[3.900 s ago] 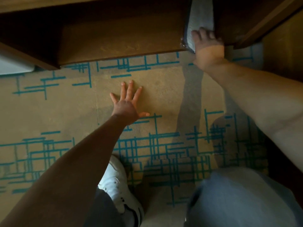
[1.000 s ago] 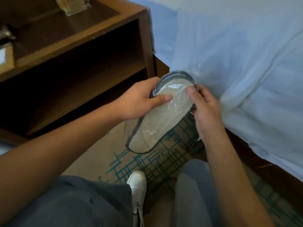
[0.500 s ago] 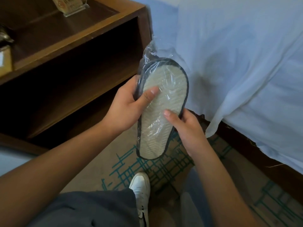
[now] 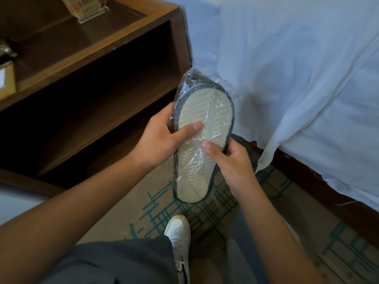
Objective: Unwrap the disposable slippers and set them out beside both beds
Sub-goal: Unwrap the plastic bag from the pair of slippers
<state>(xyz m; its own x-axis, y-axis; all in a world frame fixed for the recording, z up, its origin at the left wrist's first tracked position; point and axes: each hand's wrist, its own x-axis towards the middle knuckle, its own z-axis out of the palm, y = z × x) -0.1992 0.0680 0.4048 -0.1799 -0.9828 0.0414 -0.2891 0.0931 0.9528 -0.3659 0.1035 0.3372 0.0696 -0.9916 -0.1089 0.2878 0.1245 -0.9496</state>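
A pack of disposable slippers [image 4: 207, 111], white ribbed sole with dark trim, sits in clear plastic wrap and is held upright above the carpet, sole facing me. My left hand [image 4: 162, 140] grips its left edge with the thumb pressed on the sole. My right hand [image 4: 231, 158] grips the right edge lower down, thumb on the plastic. The wrap's loose end [image 4: 193, 71] sticks up at the top. A bed with white sheets [image 4: 297, 68] lies to the right.
A dark wooden nightstand [image 4: 98, 64] with open shelves stands to the left, a small card stand [image 4: 86, 7] on top. Patterned tan and teal carpet [image 4: 164, 208] lies below. My white shoe [image 4: 180, 240] and knees fill the bottom. The bed's dark wood base [image 4: 320, 181] runs along the right.
Since half a second ago the pack has barely moved; both thumbs have shifted slightly on the sole. Earlier my right hand took the pack from the nightstand shelf and both hands turned it upright.
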